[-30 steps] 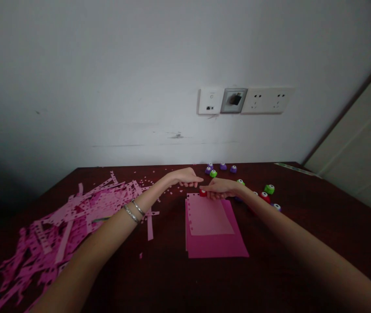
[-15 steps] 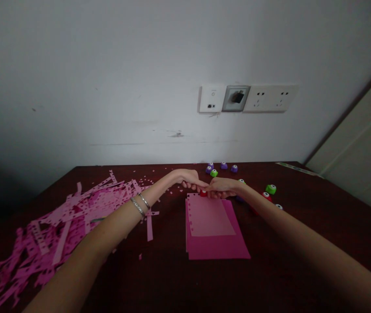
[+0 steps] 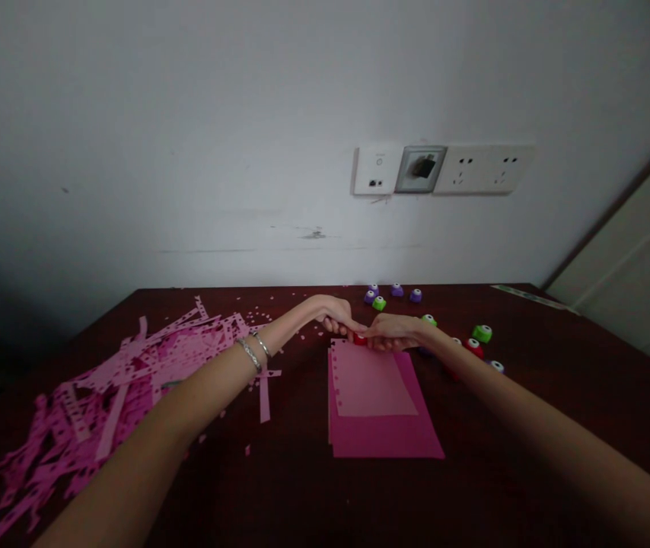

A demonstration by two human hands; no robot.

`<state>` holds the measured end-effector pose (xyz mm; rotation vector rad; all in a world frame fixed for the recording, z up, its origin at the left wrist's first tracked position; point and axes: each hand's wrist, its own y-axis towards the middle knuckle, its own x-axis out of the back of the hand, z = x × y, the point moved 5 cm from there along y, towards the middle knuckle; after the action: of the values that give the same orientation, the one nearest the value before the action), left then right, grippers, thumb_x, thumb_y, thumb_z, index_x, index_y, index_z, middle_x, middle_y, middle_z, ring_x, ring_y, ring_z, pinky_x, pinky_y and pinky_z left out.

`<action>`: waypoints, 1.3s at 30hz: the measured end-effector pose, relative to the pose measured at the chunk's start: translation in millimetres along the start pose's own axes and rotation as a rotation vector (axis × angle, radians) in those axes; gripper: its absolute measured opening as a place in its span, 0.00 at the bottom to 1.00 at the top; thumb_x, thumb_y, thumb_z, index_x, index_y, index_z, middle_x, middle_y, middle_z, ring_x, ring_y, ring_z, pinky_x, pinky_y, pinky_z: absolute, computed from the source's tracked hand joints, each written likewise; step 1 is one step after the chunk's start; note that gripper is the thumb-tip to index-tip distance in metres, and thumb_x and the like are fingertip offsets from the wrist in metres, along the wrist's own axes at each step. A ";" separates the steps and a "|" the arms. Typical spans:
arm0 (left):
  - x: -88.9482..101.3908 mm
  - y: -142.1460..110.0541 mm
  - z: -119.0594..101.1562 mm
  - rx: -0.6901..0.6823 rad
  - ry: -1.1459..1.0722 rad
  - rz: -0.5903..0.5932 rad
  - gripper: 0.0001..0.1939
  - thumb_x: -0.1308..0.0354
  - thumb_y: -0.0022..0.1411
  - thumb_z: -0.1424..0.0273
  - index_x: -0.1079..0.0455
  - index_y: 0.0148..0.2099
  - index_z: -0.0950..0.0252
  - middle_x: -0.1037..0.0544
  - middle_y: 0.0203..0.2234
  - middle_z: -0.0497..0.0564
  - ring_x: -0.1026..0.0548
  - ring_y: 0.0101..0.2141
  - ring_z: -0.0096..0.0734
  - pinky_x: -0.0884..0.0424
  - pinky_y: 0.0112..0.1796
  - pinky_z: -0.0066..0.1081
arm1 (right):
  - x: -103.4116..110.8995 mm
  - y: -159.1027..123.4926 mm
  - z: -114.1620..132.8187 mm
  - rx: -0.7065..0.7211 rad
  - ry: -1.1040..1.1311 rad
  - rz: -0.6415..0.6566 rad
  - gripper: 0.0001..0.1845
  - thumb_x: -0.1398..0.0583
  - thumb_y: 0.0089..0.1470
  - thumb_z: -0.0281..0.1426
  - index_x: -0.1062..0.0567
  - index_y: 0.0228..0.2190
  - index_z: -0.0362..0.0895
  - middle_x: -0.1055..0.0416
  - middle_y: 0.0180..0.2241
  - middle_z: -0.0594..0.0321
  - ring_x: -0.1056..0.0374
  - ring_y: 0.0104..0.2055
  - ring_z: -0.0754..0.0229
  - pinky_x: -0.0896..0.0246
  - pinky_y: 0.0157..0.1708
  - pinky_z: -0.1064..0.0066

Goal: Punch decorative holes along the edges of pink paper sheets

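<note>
A small red paper punch (image 3: 360, 339) sits at the top edge of a light pink sheet (image 3: 376, 384), partly covered by my fingers. From the left, my left hand (image 3: 334, 313) bends at the wrist, fingers curled, its thumb pressing on the punch. My right hand (image 3: 394, 332) closes in from the other side, its thumb meeting the left one over the punch. Punched notches run down the sheet's left edge and along its top. Beneath it lie darker pink sheets (image 3: 385, 439).
A heap of punched pink strips (image 3: 148, 365) covers the table's left. Several purple punches (image 3: 396, 290) and a green punch (image 3: 379, 303) stand near the wall. More punches, including a green one (image 3: 482, 332) and a red one (image 3: 474, 348), lie beyond my right forearm.
The whole view has shifted slightly, so things appear a little farther right. Both hands stay pressed together at the red punch, and the sheets keep their place.
</note>
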<state>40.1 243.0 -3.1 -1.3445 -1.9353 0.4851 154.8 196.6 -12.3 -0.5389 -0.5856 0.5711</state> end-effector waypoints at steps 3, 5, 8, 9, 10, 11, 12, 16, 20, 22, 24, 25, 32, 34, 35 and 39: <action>-1.2 1.0 -0.6 -0.009 -0.005 0.040 0.19 0.36 0.41 0.53 0.28 0.19 0.66 0.40 0.14 0.48 0.52 0.15 0.18 0.52 0.17 0.27 | -2.4 -2.4 2.5 0.005 0.012 0.000 0.17 0.42 0.49 0.37 0.33 0.17 0.39 0.39 0.13 0.69 0.51 0.11 0.75 0.59 0.10 0.81; -1.9 0.9 -1.1 -0.020 -0.009 0.048 0.19 0.35 0.40 0.53 0.28 0.19 0.65 0.40 0.14 0.48 0.52 0.15 0.18 0.53 0.16 0.26 | -4.4 -4.6 5.2 0.011 0.021 0.004 0.17 0.42 0.50 0.36 0.34 0.16 0.40 0.40 0.13 0.70 0.52 0.11 0.75 0.60 0.11 0.81; -3.9 -0.6 -0.6 -0.032 -0.010 0.033 0.19 0.35 0.39 0.53 0.28 0.19 0.66 0.40 0.13 0.48 0.52 0.15 0.18 0.52 0.17 0.26 | -5.3 -6.1 7.7 0.015 -0.001 -0.026 0.18 0.42 0.50 0.36 0.34 0.15 0.40 0.41 0.12 0.70 0.54 0.11 0.75 0.60 0.11 0.80; -4.6 -1.2 -0.3 -0.038 -0.011 0.020 0.19 0.34 0.38 0.53 0.28 0.19 0.66 0.40 0.13 0.47 0.51 0.15 0.18 0.51 0.17 0.26 | -5.1 -6.1 8.1 0.019 -0.022 -0.043 0.18 0.42 0.50 0.37 0.34 0.15 0.40 0.41 0.12 0.70 0.54 0.11 0.75 0.61 0.11 0.80; -5.2 -1.5 0.3 -0.044 -0.014 0.003 0.20 0.35 0.38 0.53 0.28 0.19 0.66 0.39 0.13 0.47 0.51 0.15 0.18 0.51 0.17 0.27 | -4.8 -5.8 8.3 0.026 -0.048 -0.063 0.19 0.42 0.50 0.39 0.34 0.15 0.40 0.41 0.11 0.70 0.54 0.11 0.75 0.61 0.11 0.79; -5.8 -1.6 0.9 -0.050 -0.018 -0.015 0.20 0.35 0.38 0.53 0.29 0.20 0.67 0.39 0.13 0.47 0.51 0.15 0.18 0.51 0.17 0.27 | -4.5 -5.4 8.5 0.034 -0.076 -0.083 0.20 0.42 0.50 0.40 0.34 0.15 0.40 0.41 0.11 0.70 0.53 0.11 0.74 0.61 0.11 0.79; -6.1 -1.6 1.5 -0.056 -0.022 -0.035 0.20 0.35 0.37 0.53 0.29 0.20 0.67 0.39 0.13 0.47 0.50 0.15 0.18 0.51 0.18 0.27 | -4.2 -5.2 8.7 0.044 -0.101 -0.101 0.21 0.42 0.49 0.41 0.34 0.14 0.40 0.42 0.11 0.70 0.53 0.11 0.74 0.61 0.11 0.79; -6.8 -2.1 3.0 -0.055 -0.012 -0.108 0.22 0.35 0.38 0.52 0.30 0.21 0.68 0.38 0.13 0.46 0.48 0.15 0.18 0.53 0.18 0.27 | -4.9 -7.1 9.1 0.054 -0.169 -0.144 0.24 0.43 0.50 0.42 0.37 0.12 0.41 0.44 0.09 0.70 0.53 0.10 0.74 0.61 0.11 0.78; -9.0 -9.6 1.4 -0.029 0.012 -0.184 0.24 0.36 0.39 0.50 0.32 0.20 0.68 0.38 0.13 0.45 0.47 0.14 0.17 0.55 0.17 0.26 | -4.8 -12.2 11.2 0.084 -0.218 -0.199 0.23 0.43 0.50 0.41 0.36 0.11 0.41 0.44 0.10 0.70 0.52 0.10 0.73 0.60 0.11 0.77; -10.4 -15.0 -0.5 -0.054 0.026 -0.238 0.24 0.37 0.39 0.50 0.32 0.21 0.68 0.38 0.13 0.46 0.45 0.15 0.18 0.53 0.17 0.25 | -3.6 -14.7 12.6 0.115 -0.240 -0.249 0.21 0.43 0.49 0.40 0.36 0.12 0.41 0.43 0.10 0.69 0.52 0.10 0.72 0.59 0.11 0.77; -10.9 -20.2 -1.4 -0.091 0.036 -0.304 0.24 0.38 0.40 0.49 0.31 0.22 0.68 0.37 0.14 0.46 0.44 0.15 0.19 0.51 0.17 0.25 | -2.3 -16.7 14.6 0.156 -0.252 -0.300 0.20 0.44 0.49 0.38 0.36 0.12 0.41 0.43 0.10 0.69 0.51 0.10 0.72 0.58 0.12 0.76; -10.9 -22.8 -1.5 -0.110 0.038 -0.334 0.24 0.38 0.40 0.48 0.30 0.23 0.67 0.37 0.14 0.46 0.44 0.15 0.19 0.51 0.17 0.25 | -1.8 -17.6 15.5 0.176 -0.257 -0.324 0.19 0.44 0.49 0.37 0.36 0.12 0.42 0.43 0.10 0.69 0.51 0.10 0.72 0.57 0.12 0.77; -8.1 -48.3 -4.8 -0.213 0.106 -0.471 0.21 0.41 0.44 0.51 0.30 0.25 0.67 0.37 0.14 0.45 0.42 0.17 0.20 0.48 0.19 0.26 | 1.6 -24.9 17.8 0.258 -0.255 -0.488 0.19 0.43 0.48 0.39 0.34 0.13 0.41 0.41 0.10 0.68 0.50 0.11 0.71 0.57 0.12 0.77; -8.1 -56.6 -5.9 -0.251 0.171 -0.511 0.20 0.42 0.46 0.52 0.29 0.25 0.67 0.36 0.15 0.46 0.40 0.17 0.21 0.47 0.20 0.26 | 5.9 -30.4 18.3 0.278 -0.256 -0.542 0.22 0.44 0.48 0.43 0.33 0.14 0.40 0.42 0.11 0.67 0.50 0.11 0.71 0.57 0.12 0.77; -8.7 -59.7 -5.8 -0.273 0.204 -0.527 0.19 0.42 0.46 0.53 0.29 0.25 0.67 0.35 0.15 0.46 0.40 0.18 0.22 0.47 0.20 0.26 | 8.7 -33.3 18.6 0.296 -0.253 -0.559 0.22 0.44 0.48 0.44 0.32 0.15 0.40 0.41 0.11 0.67 0.50 0.12 0.71 0.57 0.12 0.77; -11.9 -63.0 2.7 -0.321 0.251 -0.577 0.14 0.41 0.47 0.60 0.29 0.28 0.67 0.33 0.16 0.45 0.38 0.20 0.21 0.45 0.23 0.25 | 17.5 -37.0 18.6 0.414 -0.252 -0.481 0.19 0.42 0.46 0.43 0.26 0.26 0.39 0.35 0.17 0.66 0.47 0.14 0.71 0.54 0.13 0.77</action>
<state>-0.4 208.1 32.5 -0.9025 -2.1168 -0.2706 167.5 186.7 29.7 0.0733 -0.7810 0.2873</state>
